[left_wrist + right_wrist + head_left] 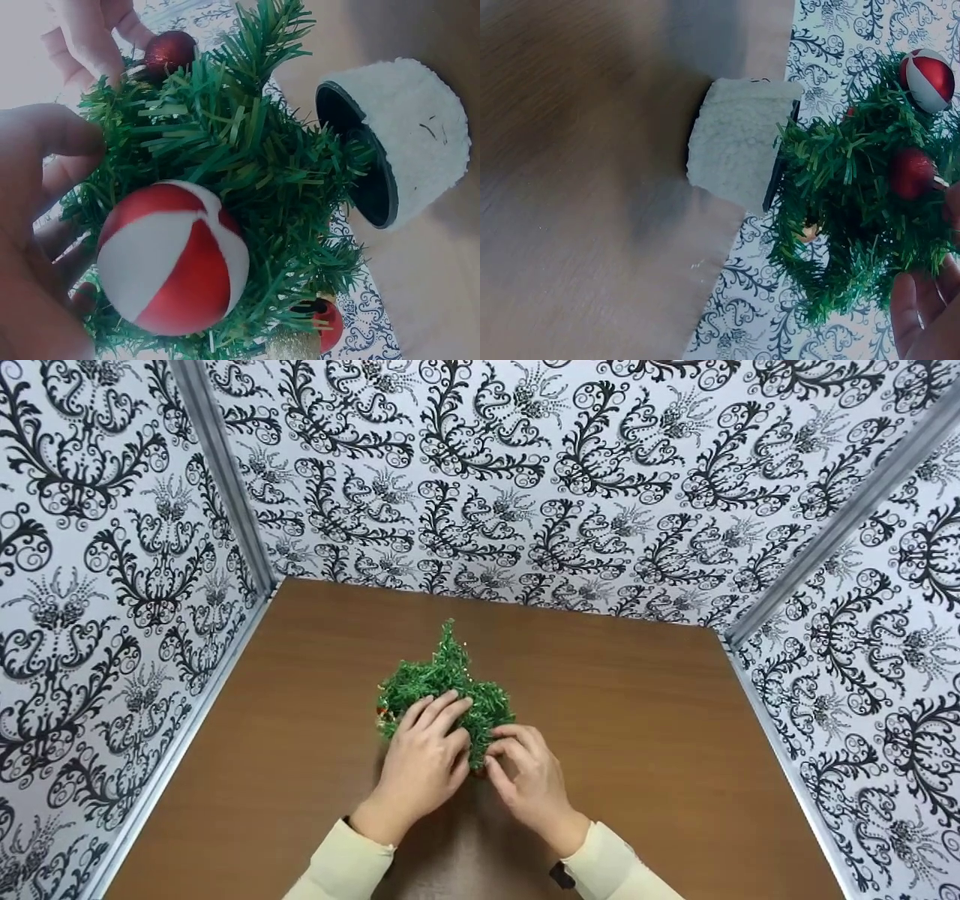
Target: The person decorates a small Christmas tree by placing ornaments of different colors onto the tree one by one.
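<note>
A small artificial Christmas tree [487, 705] stands on the table, its green branches hung with baubles. Over its front left side lies my left hand [424, 754], fingers fairly straight across the branches. In the left wrist view a red-and-white bauble [176, 259] is beside that hand. My right hand [529, 776] is at the tree's lower right, its thumb and curled fingers pinching a branch close to a dark red bauble [911, 174]. The white, snowy-looking pot [739, 142] at the tree's base shows in both wrist views.
The brown wooden table [637, 757] is bordered by walls in black-and-white scroll pattern [510, 472], with grey metal posts [225, 472] at the corners. A gold glittery ornament [294, 343] and a bright red bauble [330, 326] hang on the tree's other side.
</note>
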Tool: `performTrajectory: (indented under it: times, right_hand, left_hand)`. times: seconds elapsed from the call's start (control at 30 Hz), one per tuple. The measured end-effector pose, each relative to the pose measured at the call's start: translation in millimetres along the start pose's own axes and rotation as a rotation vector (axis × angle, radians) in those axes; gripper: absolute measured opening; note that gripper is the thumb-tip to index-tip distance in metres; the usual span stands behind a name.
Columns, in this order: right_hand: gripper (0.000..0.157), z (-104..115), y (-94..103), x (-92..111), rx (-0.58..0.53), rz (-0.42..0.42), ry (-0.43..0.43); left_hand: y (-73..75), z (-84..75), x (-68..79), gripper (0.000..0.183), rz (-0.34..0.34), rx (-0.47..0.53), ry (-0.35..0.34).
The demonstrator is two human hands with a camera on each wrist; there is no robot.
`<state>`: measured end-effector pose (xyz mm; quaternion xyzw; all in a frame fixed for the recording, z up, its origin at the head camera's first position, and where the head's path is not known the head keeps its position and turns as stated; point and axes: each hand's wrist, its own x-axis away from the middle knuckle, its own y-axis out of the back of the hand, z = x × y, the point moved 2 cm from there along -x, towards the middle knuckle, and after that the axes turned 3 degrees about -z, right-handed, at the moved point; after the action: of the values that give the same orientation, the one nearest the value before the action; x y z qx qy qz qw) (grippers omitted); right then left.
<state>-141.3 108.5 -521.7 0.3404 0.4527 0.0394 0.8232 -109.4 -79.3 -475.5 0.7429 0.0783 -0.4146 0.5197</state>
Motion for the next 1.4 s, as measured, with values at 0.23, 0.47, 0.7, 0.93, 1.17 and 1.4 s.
performTrajectory:
  times: [0.23,0.47,0.7,0.93,1.17,1.4]
  right_hand:
    - [0.003,1,0.3,-1,0.057,-0.021,0.010]
    - [0.006,2,3.5,0,0.049,0.003,0.018]
    - [0.015,3,4.5,1,0.054,-0.023,0.046]
    - [0.019,4,9.1,2,0.003,-0.015,0.057]
    - [0.036,0,15.8,1,-0.024,-0.013,0.037]
    - [0.040,-14,24.5,2,0.037,-0.003,0.030]
  left_hand:
    - [2.1,-5.6,-0.6,0.011,0.041,-0.119,-0.031]
    - [2.7,-7.3,-0.7,0.012,0.096,-0.137,-0.041]
    - [2.0,-7.9,0.3,0.014,0.099,-0.119,-0.031]
    - [3.3,-6.3,1.1,0.017,0.084,-0.080,-0.047]
    - [6.4,-4.4,0.9,0.035,0.071,-0.040,-0.055]
    - [15.8,-0.9,-1.7,0.055,0.038,0.035,-0.024]
